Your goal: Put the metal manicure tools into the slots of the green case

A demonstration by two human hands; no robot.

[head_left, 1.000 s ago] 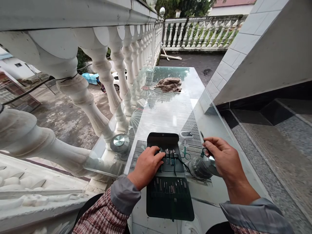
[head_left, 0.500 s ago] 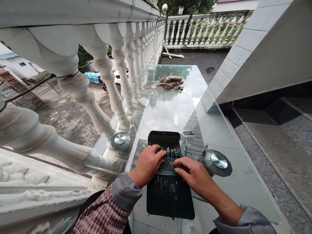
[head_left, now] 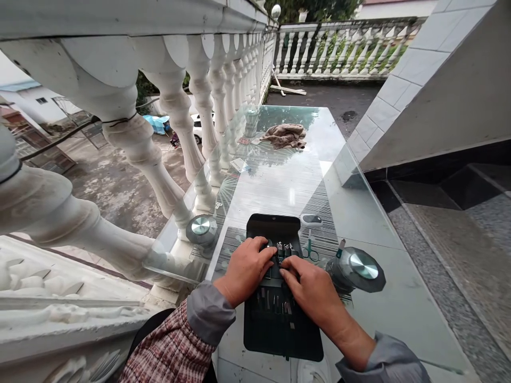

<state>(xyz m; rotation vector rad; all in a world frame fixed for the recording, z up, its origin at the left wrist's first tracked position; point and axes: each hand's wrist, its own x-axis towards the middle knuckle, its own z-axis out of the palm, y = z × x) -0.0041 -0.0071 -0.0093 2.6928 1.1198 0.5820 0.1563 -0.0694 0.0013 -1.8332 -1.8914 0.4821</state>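
Note:
A black case (head_left: 282,340) lies unfolded on the glass table, with nail clippers (head_left: 284,249) in its upper part and several slim metal tools (head_left: 275,303) in its lower part. My left hand (head_left: 247,268) rests on the case's left side, fingers bent at the clippers; what they grip, if anything, is hidden. My right hand (head_left: 311,287) is at the right of the clippers, thumb and fingers pinched together over the case's middle. Whatever is between them is too small to make out. Green-handled scissors (head_left: 310,250) lie just right of the case.
A white oval object (head_left: 311,220) lies beyond the scissors. A small green-handled tool (head_left: 340,248) is near the right round metal disc (head_left: 363,265); another disc (head_left: 200,225) is at left. A crumpled brown cloth (head_left: 284,136) lies at the far end. White balusters (head_left: 139,143) line the left.
My right hand has moved slightly left relative to the case and closer to the clippers. My left hand stays about where it was on the case. The whole view has shifted a little.

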